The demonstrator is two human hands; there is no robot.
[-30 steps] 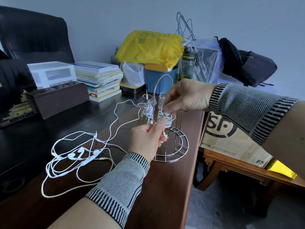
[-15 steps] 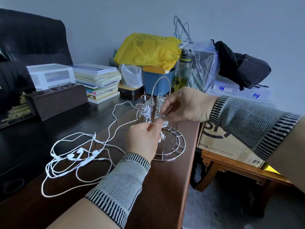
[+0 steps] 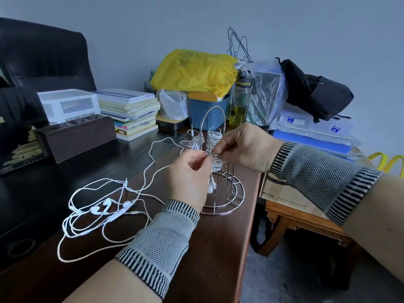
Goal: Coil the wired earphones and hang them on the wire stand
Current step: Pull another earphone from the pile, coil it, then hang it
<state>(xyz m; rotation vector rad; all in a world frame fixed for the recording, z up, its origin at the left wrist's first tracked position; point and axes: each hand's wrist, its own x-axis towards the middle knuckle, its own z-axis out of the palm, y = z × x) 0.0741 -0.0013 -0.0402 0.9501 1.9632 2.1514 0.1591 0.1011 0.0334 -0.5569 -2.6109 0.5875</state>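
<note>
An office is suggested: a dark desk (image 3: 54,171) is backed by a black leather chair (image 3: 43,57), and stacked books (image 3: 131,110), a drawer box (image 3: 67,103), a desk organiser (image 3: 76,136) and a parcel carton (image 3: 288,193) are seen.

Desk (image 3: 218,248): dark brown wood.
Wire stand (image 3: 220,200): upright near the desk's right edge.
Loose earphones (image 3: 105,211): tangled, left of the stand.
Books (image 3: 133,112): stacked behind the stand, leftward.
Brown box (image 3: 76,136): left of the books.
</note>
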